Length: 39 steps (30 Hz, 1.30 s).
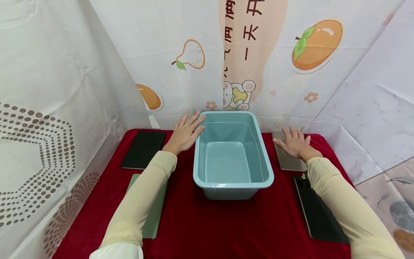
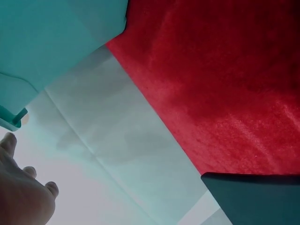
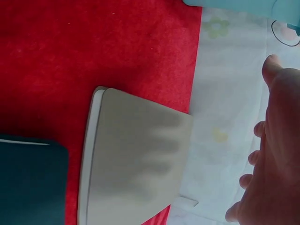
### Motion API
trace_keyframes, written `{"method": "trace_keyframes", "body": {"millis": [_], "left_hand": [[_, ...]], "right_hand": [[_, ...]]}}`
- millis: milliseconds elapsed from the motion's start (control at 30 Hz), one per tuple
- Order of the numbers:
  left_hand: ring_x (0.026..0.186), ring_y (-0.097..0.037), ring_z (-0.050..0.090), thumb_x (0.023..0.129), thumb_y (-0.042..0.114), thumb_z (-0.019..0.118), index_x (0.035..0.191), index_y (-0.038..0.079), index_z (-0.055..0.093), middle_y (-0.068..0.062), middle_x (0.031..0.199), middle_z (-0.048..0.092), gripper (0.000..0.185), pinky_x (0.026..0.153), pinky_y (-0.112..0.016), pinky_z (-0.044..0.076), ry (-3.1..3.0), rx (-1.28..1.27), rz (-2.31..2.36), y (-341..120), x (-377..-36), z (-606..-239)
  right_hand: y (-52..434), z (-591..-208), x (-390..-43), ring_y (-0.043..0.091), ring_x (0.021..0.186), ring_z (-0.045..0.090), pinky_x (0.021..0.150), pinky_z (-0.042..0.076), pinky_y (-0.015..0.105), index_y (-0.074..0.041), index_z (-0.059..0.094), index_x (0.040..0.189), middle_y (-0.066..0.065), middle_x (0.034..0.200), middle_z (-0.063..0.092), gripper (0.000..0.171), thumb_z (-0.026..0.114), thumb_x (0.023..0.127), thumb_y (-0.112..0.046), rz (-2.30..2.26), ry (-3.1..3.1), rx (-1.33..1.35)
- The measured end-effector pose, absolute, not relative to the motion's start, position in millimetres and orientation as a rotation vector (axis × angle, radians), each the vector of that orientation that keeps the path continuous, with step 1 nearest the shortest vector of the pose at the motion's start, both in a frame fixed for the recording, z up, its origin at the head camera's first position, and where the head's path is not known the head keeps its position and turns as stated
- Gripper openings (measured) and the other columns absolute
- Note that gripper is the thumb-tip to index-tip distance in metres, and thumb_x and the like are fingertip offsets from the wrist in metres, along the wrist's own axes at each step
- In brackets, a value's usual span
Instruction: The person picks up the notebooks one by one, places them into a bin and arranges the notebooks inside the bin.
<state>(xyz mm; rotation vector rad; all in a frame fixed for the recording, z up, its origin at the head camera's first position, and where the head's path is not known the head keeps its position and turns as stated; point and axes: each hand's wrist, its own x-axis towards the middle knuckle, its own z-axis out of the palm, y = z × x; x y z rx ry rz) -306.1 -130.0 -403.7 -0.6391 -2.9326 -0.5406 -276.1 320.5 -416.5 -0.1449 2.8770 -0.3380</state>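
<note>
A light blue plastic basin (image 1: 228,185) stands on the red cloth, with nothing inside it. At its far left rim is my left hand (image 1: 185,133), fingers spread and fairly straight, fingertips overlapping the rim in the head view. My right hand (image 1: 295,144) is held palm down over a grey-brown notebook (image 1: 288,164), its fingers extended and holding nothing. The right wrist view shows that notebook's cover (image 3: 136,154) with the hand's shadow across it. Under the right forearm lies a black notebook (image 1: 320,212), partly hidden by the sleeve.
Left of the basin, a black notebook (image 1: 143,149) lies at the back and a green notebook (image 1: 153,219) nearer, partly under the left sleeve. The red cloth (image 1: 223,230) covers the table. Printed white curtains (image 1: 155,32) hang close behind and along both sides.
</note>
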Motion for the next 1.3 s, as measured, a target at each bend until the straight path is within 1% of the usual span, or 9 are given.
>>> {"method": "trace_keyframes", "body": {"millis": [133,300,433,567,733,900,1033,1167,1300], "left_hand": [[0.162,-0.033,-0.004,0.102,0.072,0.013,0.161,0.046,0.015,0.011,0.173,0.010,0.064,0.126,-0.065,0.007,-2.922,-0.645,-0.577,-130,-307,-408],[0.162,-0.033,-0.003,0.101,0.073,0.014,0.161,0.045,0.019,0.011,0.173,0.010,0.067,0.127,-0.064,0.006,-2.895,-0.656,-0.632,-130,-309,-411],[0.162,-0.034,-0.001,0.101,0.074,0.018,0.161,0.042,0.023,0.010,0.173,0.011,0.069,0.125,-0.068,0.009,-2.877,-0.675,-0.679,-131,-309,-413],[0.161,-0.036,0.000,0.101,0.073,0.022,0.161,0.040,0.028,0.009,0.173,0.014,0.068,0.123,-0.071,0.010,-2.854,-0.683,-0.733,-130,-309,-415],[0.161,-0.034,0.001,0.103,0.068,0.027,0.160,0.041,0.031,0.009,0.173,0.016,0.063,0.124,-0.069,0.009,-2.831,-0.669,-0.778,-128,-308,-416],[0.161,-0.033,0.002,0.104,0.066,0.027,0.159,0.042,0.032,0.008,0.172,0.017,0.060,0.126,-0.066,0.010,-2.806,-0.668,-0.797,-127,-308,-418],[0.161,-0.031,0.002,0.104,0.065,0.028,0.158,0.042,0.033,0.011,0.172,0.017,0.059,0.126,-0.065,0.010,-2.788,-0.668,-0.838,-129,-308,-422],[0.161,-0.031,0.003,0.105,0.064,0.030,0.158,0.040,0.035,0.011,0.172,0.018,0.058,0.126,-0.065,0.009,-2.769,-0.673,-0.884,-131,-308,-424],[0.161,-0.033,0.004,0.105,0.063,0.031,0.158,0.039,0.037,0.011,0.171,0.020,0.058,0.126,-0.065,0.009,-2.760,-0.671,-0.909,-131,-308,-425]], "right_hand": [[325,-420,-273,0.063,0.148,-0.004,0.110,-0.004,0.084,-0.002,0.001,0.163,0.035,0.165,-0.008,0.098,0.026,0.100,-0.073,-0.337,2.850,-0.119],[330,-427,-272,0.063,0.148,-0.005,0.110,-0.005,0.084,-0.001,0.002,0.163,0.037,0.164,-0.005,0.097,0.027,0.100,-0.072,-0.380,2.854,-0.111],[335,-436,-271,0.060,0.150,-0.007,0.110,-0.006,0.085,-0.002,0.004,0.163,0.035,0.165,-0.005,0.099,0.029,0.099,-0.074,-0.411,2.861,-0.103],[341,-444,-269,0.061,0.150,-0.007,0.109,-0.004,0.086,-0.002,0.005,0.163,0.035,0.165,-0.005,0.099,0.031,0.099,-0.073,-0.419,2.852,-0.079],[348,-451,-268,0.063,0.148,-0.005,0.110,-0.002,0.085,-0.001,0.003,0.163,0.038,0.164,-0.005,0.099,0.029,0.100,-0.073,-0.406,2.834,-0.059],[352,-457,-265,0.066,0.146,-0.005,0.110,-0.002,0.085,0.001,0.002,0.162,0.040,0.162,-0.006,0.099,0.031,0.100,-0.071,-0.408,2.812,-0.050],[355,-463,-263,0.067,0.146,-0.004,0.110,-0.001,0.085,0.003,0.001,0.161,0.041,0.162,-0.007,0.101,0.031,0.100,-0.071,-0.443,2.790,-0.031],[356,-464,-260,0.068,0.144,-0.003,0.111,0.003,0.083,0.004,0.001,0.161,0.042,0.160,-0.006,0.101,0.033,0.101,-0.070,-0.493,2.761,0.003],[358,-467,-257,0.070,0.142,0.000,0.113,0.007,0.081,0.007,0.004,0.159,0.044,0.159,-0.004,0.099,0.037,0.102,-0.066,-0.502,2.766,0.012]]}}
